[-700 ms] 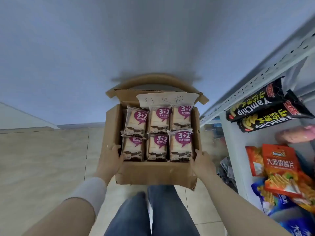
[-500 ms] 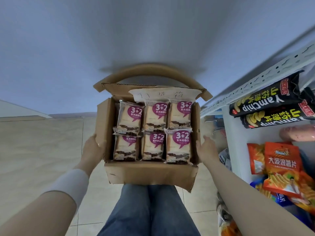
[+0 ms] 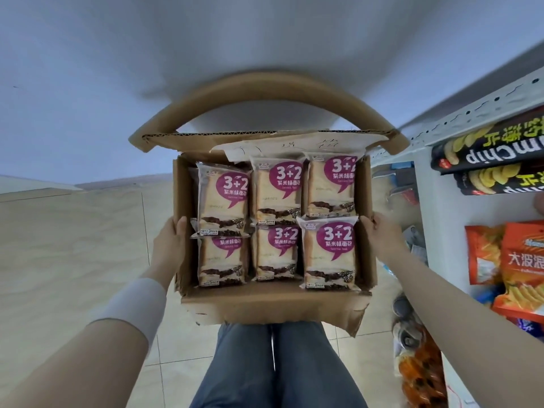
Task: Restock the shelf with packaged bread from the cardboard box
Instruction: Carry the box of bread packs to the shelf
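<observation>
Bread packets (image 3: 276, 225), six visible, fill the held cardboard box (image 3: 273, 307).

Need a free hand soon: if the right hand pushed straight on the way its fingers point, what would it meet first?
The right hand grips the cardboard box with fingers curled over its right wall, pointing inward. Going on, it would likely meet the near-right bread pack first; depth is unclear.
</observation>
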Tool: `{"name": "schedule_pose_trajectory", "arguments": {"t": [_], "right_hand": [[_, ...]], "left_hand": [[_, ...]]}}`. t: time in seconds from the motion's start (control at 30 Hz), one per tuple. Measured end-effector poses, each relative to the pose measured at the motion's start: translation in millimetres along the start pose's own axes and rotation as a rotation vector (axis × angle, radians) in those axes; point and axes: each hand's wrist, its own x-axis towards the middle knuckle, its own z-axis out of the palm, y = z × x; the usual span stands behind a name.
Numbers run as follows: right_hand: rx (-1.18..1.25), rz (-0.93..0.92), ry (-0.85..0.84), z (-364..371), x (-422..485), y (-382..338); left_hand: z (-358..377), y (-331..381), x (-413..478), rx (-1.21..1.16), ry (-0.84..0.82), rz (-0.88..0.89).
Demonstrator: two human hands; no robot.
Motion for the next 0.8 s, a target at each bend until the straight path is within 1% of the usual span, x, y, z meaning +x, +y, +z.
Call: {"name": "schedule_pose_trajectory", "arguments": {"t": [0.1,0.23,0.4,0.5,0.63,0.8], "right_hand": [[-0.035,0.000,0.014,2,4,1],[-0.079,0.024,0.084,6,3,0],[-0.109,0.075,0.164,13,-20,4],[-0.065,0.151,0.210,24,-59,19],[0.093,0.305,0.260,45,-132,50],[0.230,0.472,0.312,69,-234,93]], "left_hand": [[-4,-2,1,0.082,0.019,0.049],[-9,-7,5,0.212,0.032,0.125],[-20,-10,2,0.271,-0.005,0.209],[-31,-14,-4,0.340,-0.041,0.302],[-45,-9,-23,0.425,-0.140,0.448],[-39,4,-60,0.607,-0.235,0.651]]}}
